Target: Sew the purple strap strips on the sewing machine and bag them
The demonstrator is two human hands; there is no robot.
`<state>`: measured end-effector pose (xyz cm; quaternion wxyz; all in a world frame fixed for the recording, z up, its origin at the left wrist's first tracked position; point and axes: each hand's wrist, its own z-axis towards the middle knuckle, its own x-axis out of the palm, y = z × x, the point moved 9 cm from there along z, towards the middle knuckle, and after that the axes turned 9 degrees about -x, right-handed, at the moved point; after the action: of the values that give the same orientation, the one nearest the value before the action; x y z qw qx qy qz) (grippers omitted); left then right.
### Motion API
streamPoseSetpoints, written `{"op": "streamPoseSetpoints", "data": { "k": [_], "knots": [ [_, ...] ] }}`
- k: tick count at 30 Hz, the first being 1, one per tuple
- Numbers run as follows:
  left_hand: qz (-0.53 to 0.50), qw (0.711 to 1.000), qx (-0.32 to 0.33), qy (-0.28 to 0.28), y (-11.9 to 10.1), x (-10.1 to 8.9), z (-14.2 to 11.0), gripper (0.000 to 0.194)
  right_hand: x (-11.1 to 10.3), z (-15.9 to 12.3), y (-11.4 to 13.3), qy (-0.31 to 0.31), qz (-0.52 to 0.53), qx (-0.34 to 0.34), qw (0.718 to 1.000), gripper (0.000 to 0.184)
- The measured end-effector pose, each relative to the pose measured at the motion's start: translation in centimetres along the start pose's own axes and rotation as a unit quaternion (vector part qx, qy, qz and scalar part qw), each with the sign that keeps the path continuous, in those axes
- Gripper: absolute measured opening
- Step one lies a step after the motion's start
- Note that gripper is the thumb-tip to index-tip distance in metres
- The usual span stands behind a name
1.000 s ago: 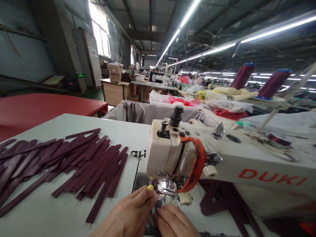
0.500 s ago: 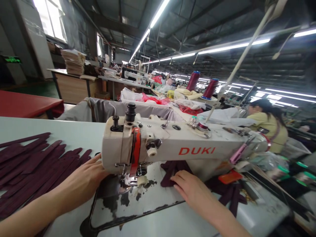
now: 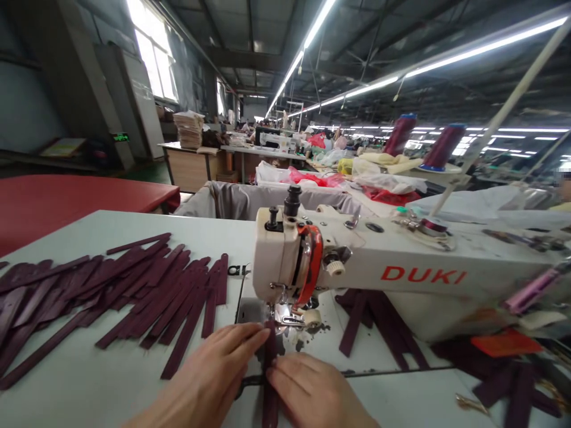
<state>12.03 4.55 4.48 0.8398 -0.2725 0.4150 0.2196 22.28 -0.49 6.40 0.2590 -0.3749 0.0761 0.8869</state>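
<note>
A white DUKI sewing machine stands on the pale table. A dark maroon strip lies lengthwise in front of its presser foot. My left hand rests flat on the left side of this strip, fingers stretched toward the foot. My right hand presses on the strip's right side, fingers together and pointing left. A big heap of the same maroon strips lies to the left.
More maroon strips lie under and behind the machine's arm. Two maroon thread cones stand at the back right. A grey fabric bin sits behind the table, a red table at the left. Another person is at the far right edge.
My hands were apart, left by the heap and right on the strips under the arm. Now both are together at the presser foot with a maroon strip between them. The view swung left.
</note>
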Motion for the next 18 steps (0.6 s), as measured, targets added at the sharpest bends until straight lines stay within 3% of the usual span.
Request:
{"op": "streamPoseSetpoints", "data": {
  "k": [6, 9, 18],
  "knots": [
    [-0.005, 0.998, 0.052, 0.031, -0.7, 2.6, 0.7, 0.065, 1.6, -1.4, -1.6, 0.019, -0.007, 0.025, 0.999, 0.046],
    [0.016, 0.997, 0.074, 0.034, -1.4, 2.4, 1.0, 0.070, 1.6, -1.3, -1.7, 0.009, -0.021, 0.032, 0.999, 0.046],
    [0.034, 0.996, 0.068, 0.047, -2.1, 1.8, 1.6, 0.057, 2.0, -1.9, -2.0, 0.007, -0.024, 0.033, 0.999, 0.040]
  ]
}}
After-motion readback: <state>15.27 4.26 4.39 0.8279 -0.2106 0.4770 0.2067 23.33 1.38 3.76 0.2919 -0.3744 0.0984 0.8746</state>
